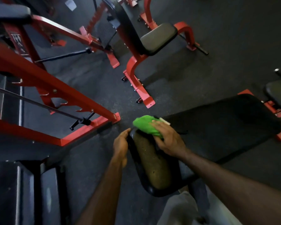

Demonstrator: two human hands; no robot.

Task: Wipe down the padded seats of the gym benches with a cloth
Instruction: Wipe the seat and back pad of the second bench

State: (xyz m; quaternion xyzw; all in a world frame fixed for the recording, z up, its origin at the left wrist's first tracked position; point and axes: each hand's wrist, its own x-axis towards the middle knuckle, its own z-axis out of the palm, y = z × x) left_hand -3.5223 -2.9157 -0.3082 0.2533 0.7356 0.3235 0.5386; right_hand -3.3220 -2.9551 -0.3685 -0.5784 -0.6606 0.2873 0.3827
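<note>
- Head view: two bare hands work at one small black seat pad [152, 163], its top worn to a dull brownish patch, low in the middle of the frame.
- The right hand [169, 140] lies flat with fingers spread on one bright green cloth [144, 125], pressing it onto the far end of that seat pad; the fingers are straight, not curled round the cloth.
- The left hand [121, 145] rests against the seat pad's left edge, fingers nearly straight and laid along the rim; whether the thumb hooks under the edge cannot be told.
- Just beyond the cloth, one long black back pad [225, 124] of the same bench stretches away to the right, on a red frame.
- Counted padded benches: this one, one upright seat bench [158, 38] with a red frame farther off at top centre, and the edge of a third black pad [279, 93] at the right border.
- At the left stands one red rack frame [44, 88] with one dark barbell [39, 103] lying across it.
- One more dark pad [10, 13] shows at the top left corner, blurred.
- The floor [217, 62] is dark speckled rubber.
- A pale grey trouser leg [180, 210] shows at the bottom edge.
</note>
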